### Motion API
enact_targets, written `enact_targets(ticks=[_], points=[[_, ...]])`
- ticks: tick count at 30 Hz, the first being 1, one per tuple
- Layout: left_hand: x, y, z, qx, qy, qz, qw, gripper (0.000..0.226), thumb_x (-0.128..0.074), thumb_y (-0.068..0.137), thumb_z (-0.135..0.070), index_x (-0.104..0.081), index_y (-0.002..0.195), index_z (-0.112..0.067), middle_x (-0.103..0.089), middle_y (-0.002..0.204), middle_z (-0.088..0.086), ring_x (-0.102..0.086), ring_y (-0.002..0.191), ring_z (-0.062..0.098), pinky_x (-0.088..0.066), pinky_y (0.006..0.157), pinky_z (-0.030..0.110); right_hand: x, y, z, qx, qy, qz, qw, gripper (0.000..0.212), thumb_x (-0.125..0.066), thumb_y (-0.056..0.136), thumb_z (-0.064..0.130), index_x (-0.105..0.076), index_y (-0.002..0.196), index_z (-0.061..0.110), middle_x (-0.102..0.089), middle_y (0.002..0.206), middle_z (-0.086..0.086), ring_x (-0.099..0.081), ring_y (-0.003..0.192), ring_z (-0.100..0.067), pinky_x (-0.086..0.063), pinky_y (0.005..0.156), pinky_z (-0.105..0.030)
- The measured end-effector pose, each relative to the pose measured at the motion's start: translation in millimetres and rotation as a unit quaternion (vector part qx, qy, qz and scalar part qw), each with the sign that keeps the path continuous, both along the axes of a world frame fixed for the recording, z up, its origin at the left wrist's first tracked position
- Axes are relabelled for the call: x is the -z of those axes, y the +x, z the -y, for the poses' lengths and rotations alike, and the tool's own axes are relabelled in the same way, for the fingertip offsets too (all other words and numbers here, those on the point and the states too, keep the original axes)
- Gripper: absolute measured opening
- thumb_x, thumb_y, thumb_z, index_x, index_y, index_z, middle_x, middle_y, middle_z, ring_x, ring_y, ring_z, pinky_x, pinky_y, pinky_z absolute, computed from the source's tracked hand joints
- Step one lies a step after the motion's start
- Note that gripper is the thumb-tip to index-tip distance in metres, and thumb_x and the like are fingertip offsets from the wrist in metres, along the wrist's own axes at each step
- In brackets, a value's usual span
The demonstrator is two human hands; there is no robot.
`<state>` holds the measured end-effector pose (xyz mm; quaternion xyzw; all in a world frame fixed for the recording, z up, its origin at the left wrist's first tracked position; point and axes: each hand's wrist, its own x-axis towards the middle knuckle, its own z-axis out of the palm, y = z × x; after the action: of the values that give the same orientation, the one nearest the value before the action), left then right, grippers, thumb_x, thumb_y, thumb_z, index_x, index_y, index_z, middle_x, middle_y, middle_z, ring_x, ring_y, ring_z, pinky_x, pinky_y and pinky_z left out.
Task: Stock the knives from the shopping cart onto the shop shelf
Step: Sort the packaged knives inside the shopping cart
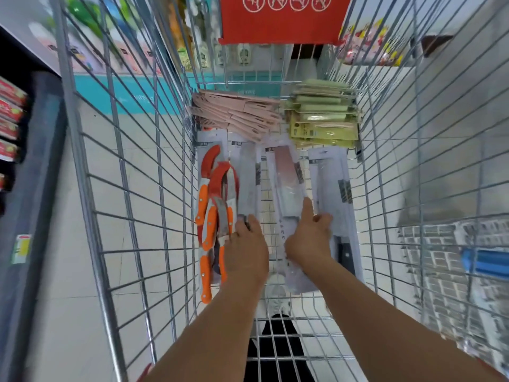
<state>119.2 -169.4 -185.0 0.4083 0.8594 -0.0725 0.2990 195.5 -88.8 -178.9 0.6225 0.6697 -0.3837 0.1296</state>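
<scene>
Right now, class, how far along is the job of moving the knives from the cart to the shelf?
Done: nothing shows as shelved; no stocked knife is in view.
In hand: both hands are down in the cart. The left hand rests on a packaged knife; the right hand is on the cleaver pack.
Left: the orange-handled knives, pink knives, green packs and another pack.

No legible text (packaging blurred).
</scene>
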Motion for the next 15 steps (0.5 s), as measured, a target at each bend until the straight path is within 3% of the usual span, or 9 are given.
enact_targets(ticks=[6,11,13,15], points=[[7.7,6.4,-6.5,0.027,-0.039,-0.033,0.998,0.067,-0.044,0.092,-0.008,-0.007,0.145,0.008,-0.032,0.14,0.026,-0.049,0.12,0.031,-0.048,0.09,0.032,-12.2,47.6,4.5,0.011,0.017,0.073,0.997,0.09,-0.057,0.082,0.003,-0.001,0.146,0.032,-0.017,0.127,-0.01,-0.032,0.111,-0.027,-0.041,0.094,-0.04],[5.2,8.9,-4.1,0.02,-0.043,-0.018,0.999,0.084,-0.055,0.088,-0.011,0.003,0.144,0.011,-0.026,0.142,0.032,-0.05,0.122,0.032,-0.049,0.091,0.03,-14.1,57.8,1.2,-0.077,0.031,0.194,0.977,0.094,-0.064,0.082,0.025,0.002,0.148,0.02,-0.019,0.139,-0.018,-0.025,0.129,-0.035,-0.026,0.108,-0.045],[5.0,8.1,-2.1,-0.017,-0.029,0.019,0.999,0.085,-0.054,0.088,-0.009,0.006,0.147,0.006,-0.019,0.147,0.03,-0.048,0.125,0.033,-0.046,0.095,0.031,-14.1,50.5,1.0,-0.089,0.062,0.185,0.977,0.077,-0.056,0.086,0.023,-0.008,0.146,0.016,-0.022,0.139,-0.017,-0.026,0.128,-0.035,-0.026,0.107,-0.044],[2.4,10.9,-0.4,-0.056,-0.015,0.074,0.996,0.086,-0.055,0.089,-0.009,0.006,0.149,-0.002,-0.016,0.149,0.029,-0.042,0.129,0.036,-0.043,0.099,0.034,-11.3,39.7,0.4,-0.087,0.087,0.12,0.985,0.064,-0.049,0.089,0.02,-0.018,0.144,0.016,-0.029,0.135,-0.016,-0.031,0.124,-0.034,-0.03,0.105,-0.041]])
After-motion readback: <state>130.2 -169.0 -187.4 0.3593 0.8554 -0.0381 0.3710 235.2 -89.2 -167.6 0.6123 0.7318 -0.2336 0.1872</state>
